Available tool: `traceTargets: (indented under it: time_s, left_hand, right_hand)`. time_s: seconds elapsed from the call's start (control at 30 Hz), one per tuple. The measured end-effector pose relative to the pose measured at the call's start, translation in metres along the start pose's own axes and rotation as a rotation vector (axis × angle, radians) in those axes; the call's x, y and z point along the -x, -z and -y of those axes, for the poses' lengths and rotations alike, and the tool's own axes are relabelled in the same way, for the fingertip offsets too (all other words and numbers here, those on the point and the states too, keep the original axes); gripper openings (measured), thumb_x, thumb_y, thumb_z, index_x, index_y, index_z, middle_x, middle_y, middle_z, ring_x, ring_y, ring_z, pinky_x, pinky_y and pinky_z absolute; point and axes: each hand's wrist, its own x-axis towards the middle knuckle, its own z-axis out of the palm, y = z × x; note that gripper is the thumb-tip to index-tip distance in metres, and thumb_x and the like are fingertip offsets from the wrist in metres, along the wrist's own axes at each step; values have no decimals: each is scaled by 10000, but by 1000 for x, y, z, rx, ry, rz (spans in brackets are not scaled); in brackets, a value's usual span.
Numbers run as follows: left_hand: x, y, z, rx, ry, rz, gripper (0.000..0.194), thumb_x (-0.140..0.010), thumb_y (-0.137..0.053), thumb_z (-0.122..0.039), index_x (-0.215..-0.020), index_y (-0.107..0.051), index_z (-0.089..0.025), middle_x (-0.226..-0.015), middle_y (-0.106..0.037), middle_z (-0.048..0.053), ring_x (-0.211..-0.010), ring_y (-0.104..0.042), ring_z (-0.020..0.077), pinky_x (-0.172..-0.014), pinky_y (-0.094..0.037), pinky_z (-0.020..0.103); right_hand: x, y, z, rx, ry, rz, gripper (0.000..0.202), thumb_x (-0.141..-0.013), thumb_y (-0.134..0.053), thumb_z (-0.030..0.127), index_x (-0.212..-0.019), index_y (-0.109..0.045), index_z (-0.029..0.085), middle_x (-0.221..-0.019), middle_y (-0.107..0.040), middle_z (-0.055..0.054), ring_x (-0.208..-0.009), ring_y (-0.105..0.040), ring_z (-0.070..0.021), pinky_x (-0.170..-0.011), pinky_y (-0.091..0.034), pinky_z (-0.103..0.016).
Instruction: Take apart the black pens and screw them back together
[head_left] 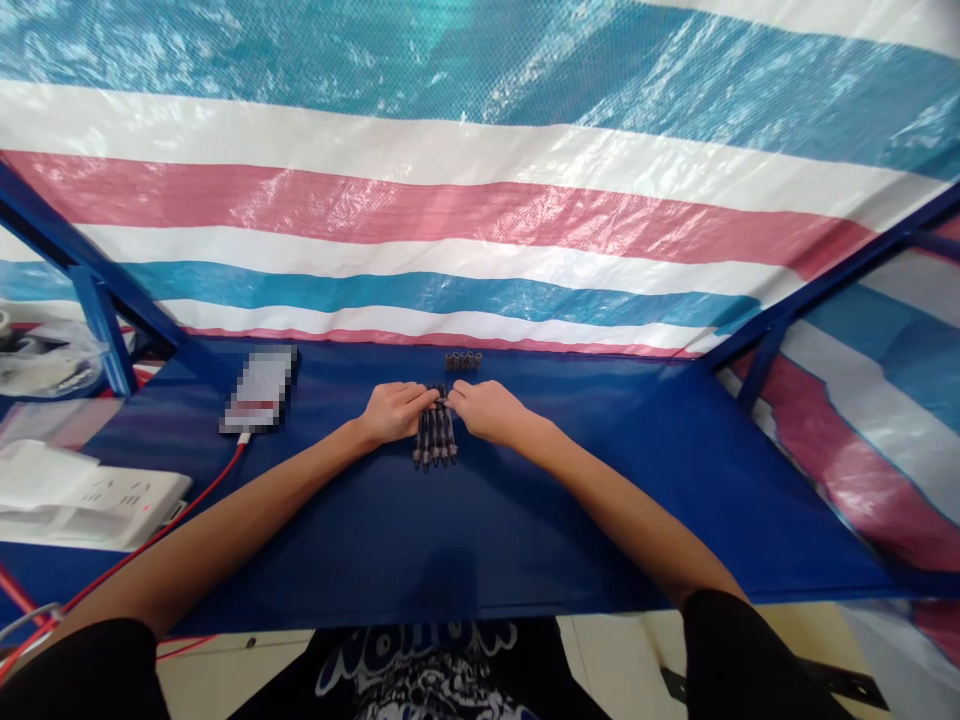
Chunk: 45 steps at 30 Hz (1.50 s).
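Several dark, slim pens (435, 435) lie side by side on the blue tabletop, their pointed ends toward me. My left hand (396, 411) is closed at the far end of the row, with its fingertips on the pens from the left. From the right, my right hand (486, 409) pinches the same far end, its thumb and fingers pressed together close to the left fingertips. Fingers cover the far tips, so I cannot make out exactly what each one grips there. Just beyond my hands stands a short row of small brown tubular pieces (463, 361).
A phone (259, 388), blurred on its screen, lies at left with a red cable (202, 495) plugged in. Nearer is a white power strip (124, 505). Blue frame bars (817, 290) slope at both sides, and a striped plastic sheet (465, 210) hangs behind the blue table (570, 540).
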Motion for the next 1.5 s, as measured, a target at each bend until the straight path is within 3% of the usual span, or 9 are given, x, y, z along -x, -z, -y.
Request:
traceTargets:
  time_s: [0.23, 0.53, 0.9, 1.03, 1.5]
  left_hand:
    - [-3, 2, -1, 8, 7, -19, 199, -913, -455, -199, -919, -653, -177, -695, -680, 18, -584, -616, 99, -541, -458, 194]
    - [-6, 6, -3, 29, -48, -81, 152, -904, -477, -179, -940, -623, -157, -698, -677, 19, -568, -610, 100, -529, -442, 203]
    - [-3, 1, -1, 28, 7, -5, 218, -925, -434, -232, -923, -647, -186, -718, -688, 9, -603, -628, 88, -554, -445, 190]
    - [-3, 1, -1, 15, -40, -43, 191, -920, -459, -233, -926, -642, -178, -709, -685, 5, -590, -618, 93, -541, -430, 199]
    - [-4, 2, -2, 18, -13, 6, 241, -934, -430, -250, -907, -658, -179, -691, -675, 11, -575, -601, 96, -538, -417, 204]
  right_hand:
    - [-1, -6, -1, -15, -26, -48, 362, -1015, -311, 324, -1049, -586, 92, -1001, -622, -141, -723, -600, -174, -584, -334, -280]
    - [-2, -1, -3, -131, -29, -50, 343, -1006, -363, 334, -968, -623, 112, -956, -645, -98, -769, -614, -159, -621, -348, -263]
    - [-1, 5, -4, -205, -34, -18, 344, -1002, -387, 333, -946, -637, 103, -965, -664, -118, -827, -618, -179, -676, -346, -262]
    - [-2, 7, -3, -207, -54, 12, 329, -997, -401, 313, -939, -649, 105, -976, -673, -117, -849, -624, -191, -684, -348, -267]
    - [-4, 0, -4, -273, -63, -81, 302, -945, -467, 318, -855, -673, 116, -888, -669, -105, -791, -580, -183, -690, -345, -273]
